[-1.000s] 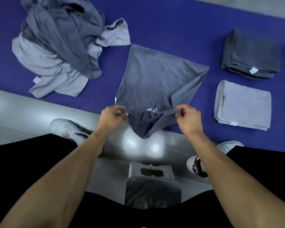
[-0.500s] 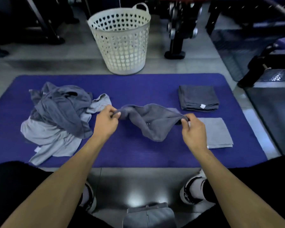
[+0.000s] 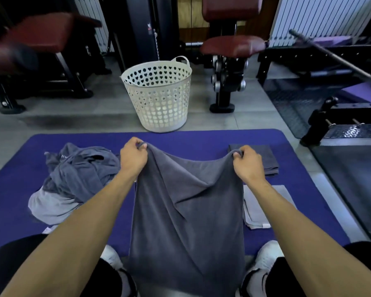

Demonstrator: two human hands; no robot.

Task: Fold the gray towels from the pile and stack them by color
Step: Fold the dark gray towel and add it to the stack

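Where the gray floor gives way, a purple mat (image 3: 180, 138) lies flat and faintly ribbed, its far corners rounded and its near edge hidden behind the person's arms and knees. Held up over it hangs the dark gray towel (image 3: 186, 215) — a soft, matte terry sheet that drapes in long diagonal folds, its lower edge cut off at the bottom of the view. To the left on the mat sits the pile (image 3: 73, 181), a crumpled heap of dark gray cloth over paler gray, partly covered by the left forearm. Beyond the mat stands a cream plastic laundry basket (image 3: 159, 97), round and tapered, pierced with heart-shaped holes. On the right lie two flat folded stacks, the dark gray stack (image 3: 263, 155) farther away and the light gray stack (image 3: 263, 209) nearer — both partly hidden by the right arm and the hanging towel. The left hand (image 3: 133, 157) pinches one top corner of the towel with curled fingers, and the right hand (image 3: 246, 163) pinches the other.
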